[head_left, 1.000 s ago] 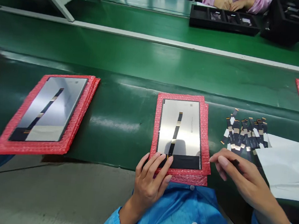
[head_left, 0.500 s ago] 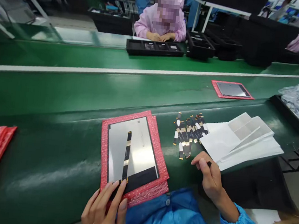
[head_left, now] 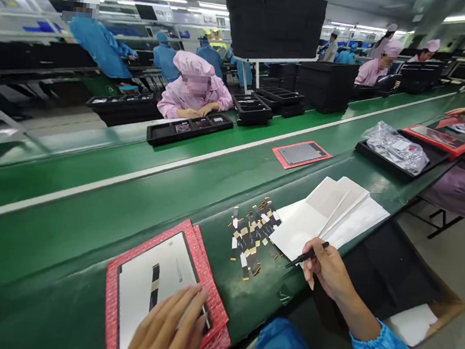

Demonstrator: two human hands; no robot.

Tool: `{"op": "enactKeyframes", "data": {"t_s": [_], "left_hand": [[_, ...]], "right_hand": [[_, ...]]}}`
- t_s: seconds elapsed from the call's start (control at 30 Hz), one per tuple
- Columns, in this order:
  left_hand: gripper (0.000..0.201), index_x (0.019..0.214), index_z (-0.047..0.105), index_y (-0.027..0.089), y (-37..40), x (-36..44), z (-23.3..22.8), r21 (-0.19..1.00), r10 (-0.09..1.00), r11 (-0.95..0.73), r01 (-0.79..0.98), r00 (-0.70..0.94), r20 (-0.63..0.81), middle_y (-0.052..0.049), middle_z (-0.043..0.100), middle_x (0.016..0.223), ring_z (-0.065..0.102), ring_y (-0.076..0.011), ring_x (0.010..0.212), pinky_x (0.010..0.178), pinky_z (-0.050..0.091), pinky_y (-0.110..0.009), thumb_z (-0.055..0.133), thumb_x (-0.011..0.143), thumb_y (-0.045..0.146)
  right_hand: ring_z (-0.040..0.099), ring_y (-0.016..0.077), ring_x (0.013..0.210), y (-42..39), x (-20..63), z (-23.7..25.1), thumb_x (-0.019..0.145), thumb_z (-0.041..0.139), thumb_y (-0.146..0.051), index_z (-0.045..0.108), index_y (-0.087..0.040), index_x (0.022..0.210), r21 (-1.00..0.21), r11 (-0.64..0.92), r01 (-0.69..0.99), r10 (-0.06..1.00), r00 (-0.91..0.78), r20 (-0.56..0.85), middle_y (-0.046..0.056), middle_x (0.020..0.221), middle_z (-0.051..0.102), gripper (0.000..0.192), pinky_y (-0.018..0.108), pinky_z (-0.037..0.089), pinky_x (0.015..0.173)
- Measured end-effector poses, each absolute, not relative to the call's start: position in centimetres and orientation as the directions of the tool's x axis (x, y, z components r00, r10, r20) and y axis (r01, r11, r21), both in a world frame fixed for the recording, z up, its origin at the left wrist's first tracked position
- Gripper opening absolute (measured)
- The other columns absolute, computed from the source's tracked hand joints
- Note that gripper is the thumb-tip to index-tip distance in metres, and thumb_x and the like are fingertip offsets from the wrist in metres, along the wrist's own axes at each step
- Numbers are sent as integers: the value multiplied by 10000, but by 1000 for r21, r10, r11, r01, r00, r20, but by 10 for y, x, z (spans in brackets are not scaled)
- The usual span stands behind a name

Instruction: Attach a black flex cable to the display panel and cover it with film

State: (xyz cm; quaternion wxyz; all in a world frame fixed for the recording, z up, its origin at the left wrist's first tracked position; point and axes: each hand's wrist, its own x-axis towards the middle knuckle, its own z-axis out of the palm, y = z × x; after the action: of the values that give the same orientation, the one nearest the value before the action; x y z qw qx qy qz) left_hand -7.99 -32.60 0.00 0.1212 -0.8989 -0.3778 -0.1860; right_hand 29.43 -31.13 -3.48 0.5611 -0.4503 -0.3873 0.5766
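While the view has swung up and right since a second ago, the left hand [head_left: 170, 330] is kept flat on the display panel [head_left: 155, 293] in its red bubble wrap [head_left: 205, 281]; black tweezers [head_left: 306, 255] are now pinched in the right hand [head_left: 328, 269], raised just beside the flex cable pile [head_left: 251, 234] and white sheets [head_left: 327, 216].

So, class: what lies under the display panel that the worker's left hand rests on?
The display panel lies on red bubble-wrap sheets, at least two stacked with offset edges, on the green belt. The left hand covers the panel's near end; whether anything else sits beneath is hidden.
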Motion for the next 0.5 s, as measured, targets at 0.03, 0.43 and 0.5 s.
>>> {"op": "enactKeyframes", "data": {"t_s": [0.03, 0.43, 0.5], "left_hand": [[749, 1479, 209, 551, -317, -56, 1, -52, 667, -625, 779, 567, 484, 82, 725, 1195, 637, -302, 1223, 795, 665, -559, 544, 824, 409], [465, 1431, 407, 212, -209, 177, -19, -4, 478, -871, 490, 852, 214, -87, 522, 1489, 529, -282, 1355, 1076, 497, -474, 348, 1030, 439], [449, 1426, 414, 230, -206, 175, -22, 5, 461, -883, 470, 863, 209, -85, 525, 1489, 536, -281, 1354, 1078, 490, -491, 352, 1032, 436]], "right_hand": [[622, 197, 376, -314, 298, -34, 819, 630, -614, 665, -337, 816, -945, -72, -319, 996, 24, -84, -46, 518, 587, 279, 261, 439, 273], [635, 208, 369, -338, 335, -39, 826, 650, -401, 653, -416, 844, -906, 70, -418, 973, 227, -30, -61, 552, 610, 24, 288, 455, 287], [660, 222, 411, -339, 345, -39, 828, 647, -398, 678, -411, 884, -912, 95, -399, 968, 252, -9, -36, 609, 636, 65, 303, 471, 297]]}}
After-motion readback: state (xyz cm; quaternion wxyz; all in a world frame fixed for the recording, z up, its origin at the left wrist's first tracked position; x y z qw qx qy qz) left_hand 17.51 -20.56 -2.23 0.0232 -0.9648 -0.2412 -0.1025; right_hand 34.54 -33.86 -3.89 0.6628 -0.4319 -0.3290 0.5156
